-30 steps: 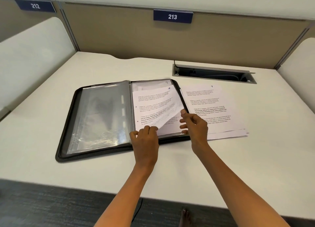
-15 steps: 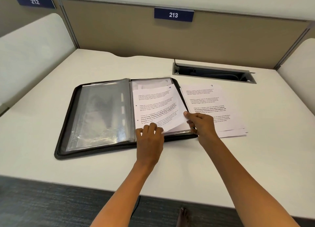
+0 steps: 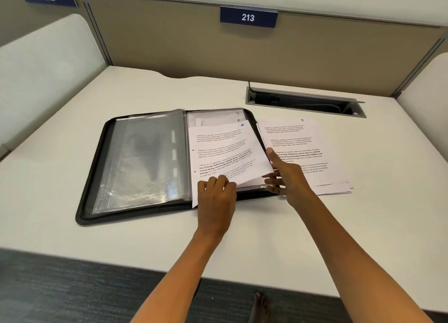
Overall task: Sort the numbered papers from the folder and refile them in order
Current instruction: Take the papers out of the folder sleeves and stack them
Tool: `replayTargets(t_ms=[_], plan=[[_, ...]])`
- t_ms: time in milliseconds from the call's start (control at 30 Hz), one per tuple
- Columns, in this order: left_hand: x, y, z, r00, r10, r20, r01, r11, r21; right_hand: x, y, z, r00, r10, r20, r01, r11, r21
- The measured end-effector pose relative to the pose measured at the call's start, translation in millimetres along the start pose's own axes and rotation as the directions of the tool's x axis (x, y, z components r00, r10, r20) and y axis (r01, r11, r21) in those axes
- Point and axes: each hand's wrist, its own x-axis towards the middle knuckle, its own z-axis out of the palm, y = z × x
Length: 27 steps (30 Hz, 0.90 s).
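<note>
We see the left hand (image 3: pixel 216 193) lying on the bottom edge of the sheet marked 4 (image 3: pixel 223 153), its fingers bent over the paper and pressing it. The right hand (image 3: pixel 287 176) has loosely spread fingers touching that sheet's lower right corner, the thumb raised along its edge. The sheet sits askew on the right half of the open black folder (image 3: pixel 101 177) on the desk (image 3: pixel 72 119). Just right of the folder lies a stack of papers (image 3: pixel 315 140), topped by one marked 7.
</note>
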Motion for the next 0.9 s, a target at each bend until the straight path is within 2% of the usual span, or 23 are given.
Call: replayTargets(t_ms=[133,267,400,467,533,633,733,800,900], plan=[[-13,4,-1,1.000,0.018,-0.008,-0.018,1.000,-0.023,1,8,-5,0.998,-0.012,0.057,0.015,0.998,-0.065],[-27,5,-1,0.999,0.039,-0.006,-0.039,0.999,-0.033,-2,26,-16,0.986,-0.013,0.166,0.020,0.999,-0.040],[-40,8,-1,0.996,0.090,0.012,-0.089,0.994,-0.067,-5,41,-25,0.987,0.025,0.161,-0.020,0.999,-0.035],[-47,7,-1,0.991,0.132,0.032,-0.127,0.984,-0.128,-5,49,-31,0.990,0.028,0.141,-0.024,0.999,-0.029],[-53,4,-1,0.991,0.116,0.063,-0.102,0.974,-0.201,-5,56,-39,0.993,0.028,0.117,-0.026,0.999,-0.019],[-56,-3,-2,0.989,-0.061,0.134,0.095,0.958,-0.270,-7,67,-48,0.998,0.019,0.057,-0.019,1.000,0.010],[-56,-7,-10,0.939,-0.270,0.211,0.332,0.870,-0.365,-14,77,-56,0.999,-0.012,0.037,0.011,1.000,0.027],[-54,-8,-16,0.878,-0.386,0.283,0.475,0.779,-0.410,-20,83,-60,1.000,-0.026,0.009,0.026,0.999,0.047],[-54,-8,-20,0.743,-0.550,0.380,0.669,0.599,-0.441,-28,93,-68,0.999,-0.041,-0.036,0.043,0.998,0.046]])
